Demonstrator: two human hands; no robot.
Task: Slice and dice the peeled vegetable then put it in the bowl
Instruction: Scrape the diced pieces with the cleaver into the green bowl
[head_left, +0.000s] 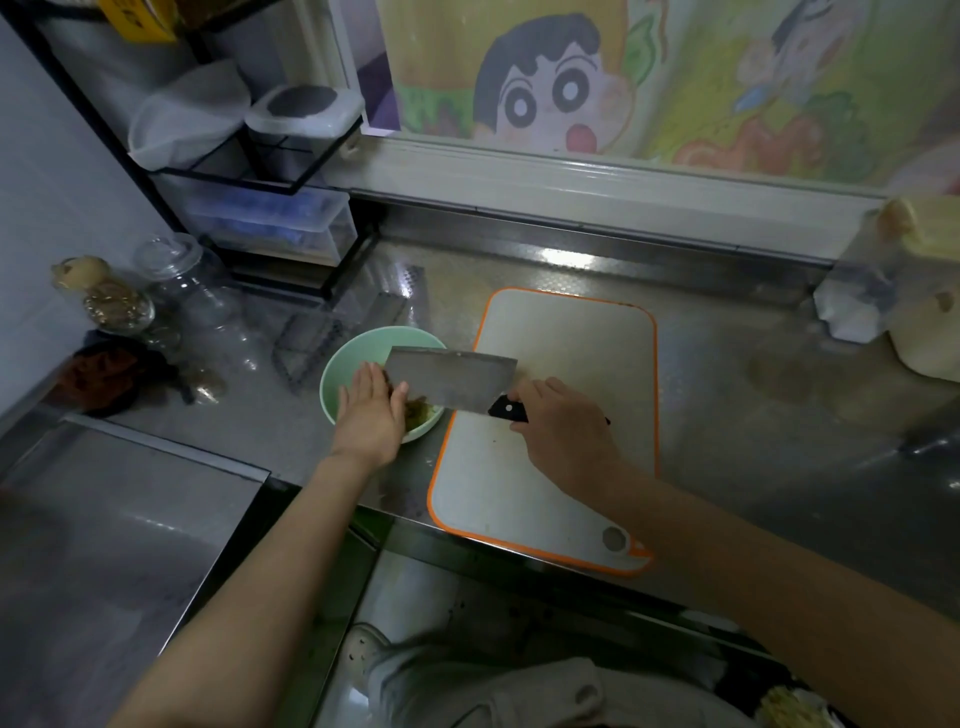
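Right hand (563, 434) grips cleaver (452, 382) over green bowl (349, 361); left hand (371, 415), fingers straight, touches blade above diced vegetable (422, 413).

A stainless-steel counter (727, 415) is set against a pale window frame (571, 171), and a glare is thrown on the steel just below it. The panes are covered by a cartoon drawing (545, 78). A black wire rack (228, 184) is placed in the left corner, beside a white wall (41, 182). The room is dimly lit.
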